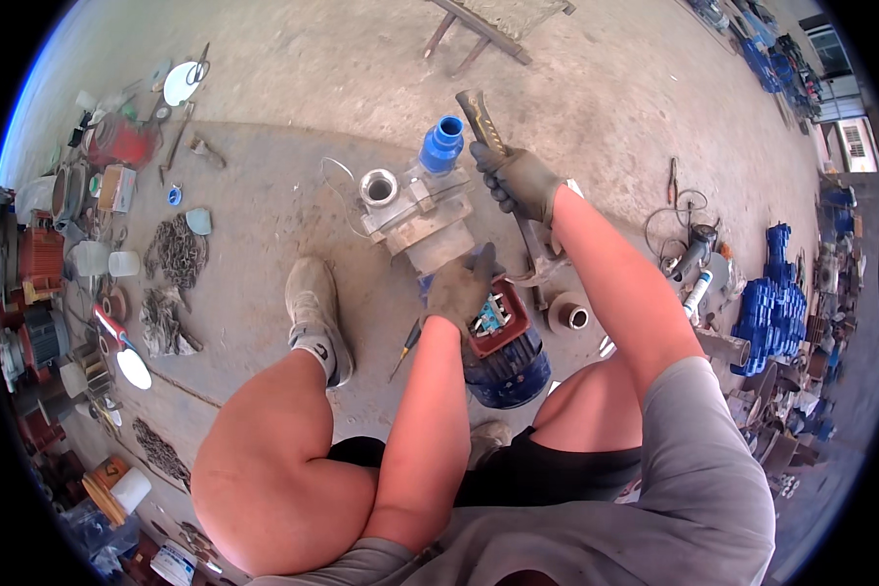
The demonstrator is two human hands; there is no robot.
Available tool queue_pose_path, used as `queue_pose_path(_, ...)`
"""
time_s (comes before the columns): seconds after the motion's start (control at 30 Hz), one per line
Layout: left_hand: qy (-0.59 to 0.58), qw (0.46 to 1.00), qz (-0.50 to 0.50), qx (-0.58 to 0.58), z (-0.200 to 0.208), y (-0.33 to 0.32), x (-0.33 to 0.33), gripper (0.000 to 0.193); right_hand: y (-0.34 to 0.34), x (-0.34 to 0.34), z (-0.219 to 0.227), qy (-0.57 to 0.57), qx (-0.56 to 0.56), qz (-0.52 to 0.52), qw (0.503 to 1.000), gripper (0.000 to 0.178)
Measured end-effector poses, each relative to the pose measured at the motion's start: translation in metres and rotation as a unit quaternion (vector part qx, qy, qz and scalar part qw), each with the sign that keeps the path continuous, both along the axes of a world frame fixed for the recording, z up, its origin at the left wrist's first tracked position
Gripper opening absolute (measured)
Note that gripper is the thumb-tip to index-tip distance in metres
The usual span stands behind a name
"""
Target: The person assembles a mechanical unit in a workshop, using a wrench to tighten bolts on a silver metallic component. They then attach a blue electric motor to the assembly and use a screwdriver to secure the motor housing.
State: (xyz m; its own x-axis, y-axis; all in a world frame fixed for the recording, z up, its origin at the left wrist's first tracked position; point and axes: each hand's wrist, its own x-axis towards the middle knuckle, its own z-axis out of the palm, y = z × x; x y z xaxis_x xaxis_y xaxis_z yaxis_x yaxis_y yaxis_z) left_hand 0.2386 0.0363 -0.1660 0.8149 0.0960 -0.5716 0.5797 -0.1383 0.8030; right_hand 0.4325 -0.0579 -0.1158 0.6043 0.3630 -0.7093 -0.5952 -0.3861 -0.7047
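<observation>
On the floor between my legs lies an electric pump. Its grey metal pump body (422, 220) has a round threaded port and a blue pipe fitting (442, 145). The dark blue motor (508, 374) points toward me, its reddish terminal box (498, 317) uncovered with blue and metal parts inside. My left hand (461, 291), in a dark glove, is closed over the pump between body and terminal box; its fingers are partly hidden. My gloved right hand (520, 183) grips a hammer (481, 119) by its handle, to the right of the pump. The hammer's head hangs low beside the motor.
A screwdriver (406, 344) lies by my left forearm. A round metal collar (568, 312) sits right of the motor. Farther right are an angle grinder (695, 250) and stacked blue castings (774, 313). Chains (178, 249), motors and containers crowd the left side.
</observation>
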Motion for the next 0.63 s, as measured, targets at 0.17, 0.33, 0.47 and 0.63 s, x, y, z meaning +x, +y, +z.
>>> queue_pose_path(0.17,0.003,0.999,0.038,-0.018,-0.003,-0.004,0.000,0.061,0.003,0.018,0.011,-0.126,-0.156,0.061,0.978,0.050)
queue_pose_path(0.33,0.025,0.994,0.092,0.052,0.000,-0.006,0.001,0.066,-0.034,0.005,0.070,-0.213,-0.168,-0.025,0.962,0.046)
queue_pose_path(0.47,0.023,0.993,0.070,0.092,0.016,-0.007,0.005,0.068,-0.107,-0.040,0.126,-0.210,0.004,-0.201,0.957,0.035)
queue_pose_path(0.63,-0.035,0.999,0.024,-0.008,0.074,-0.009,0.021,0.067,-0.180,-0.094,0.159,-0.142,0.328,-0.262,0.896,0.036)
